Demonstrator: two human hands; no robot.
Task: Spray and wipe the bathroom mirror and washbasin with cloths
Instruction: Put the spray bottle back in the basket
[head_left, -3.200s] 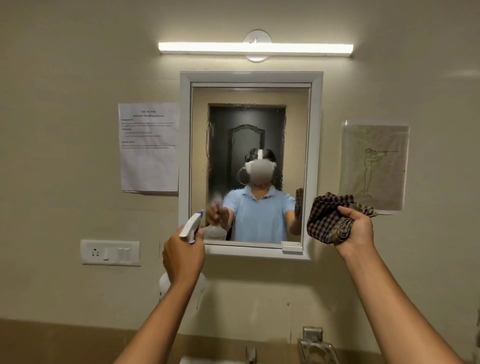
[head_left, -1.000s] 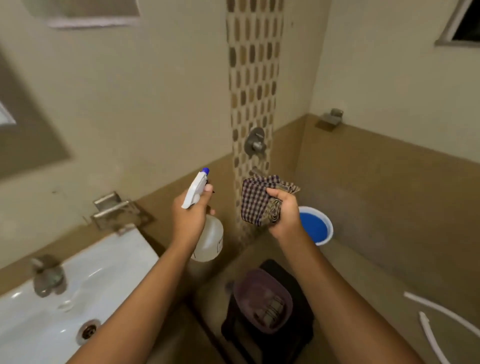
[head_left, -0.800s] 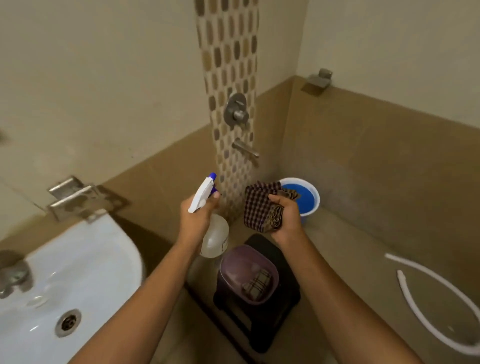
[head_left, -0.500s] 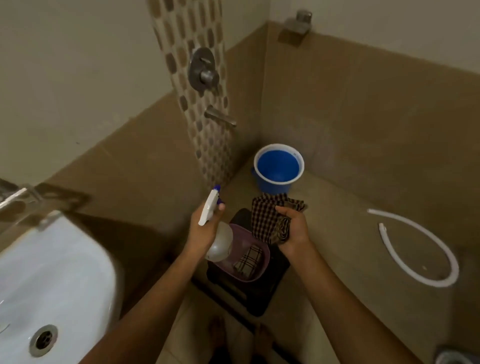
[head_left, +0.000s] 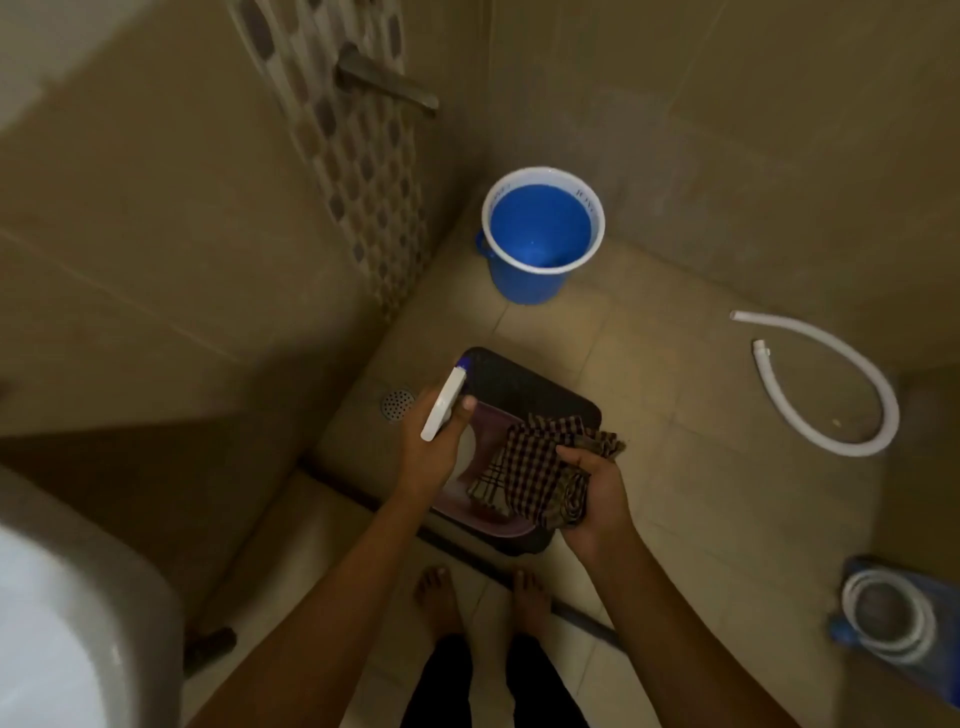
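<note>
- Your left hand (head_left: 434, 457) has its grip wrapped round the neck of the spray bottle (head_left: 445, 415), one finger lying by the trigger; the bottle hangs over the near-left part of the purple tub (head_left: 511, 525).
- Your right hand (head_left: 592, 491) has its grip bunched on the checked cloth (head_left: 535, 467), held just above the tub's right side.
- The tub sits on a dark stool (head_left: 524, 379); the blue bucket (head_left: 540, 234) stands well beyond it, and the washbasin (head_left: 67, 634) is well to its left. The mirror is out of view.
- You seem to be between surfaces, at the tub to drop or swap supplies.
- Next, lower each item into the tub before you let go, and keep the nozzle off the cloth.
- Small writing runs round the bucket's white rim, too blurred to read.
</note>
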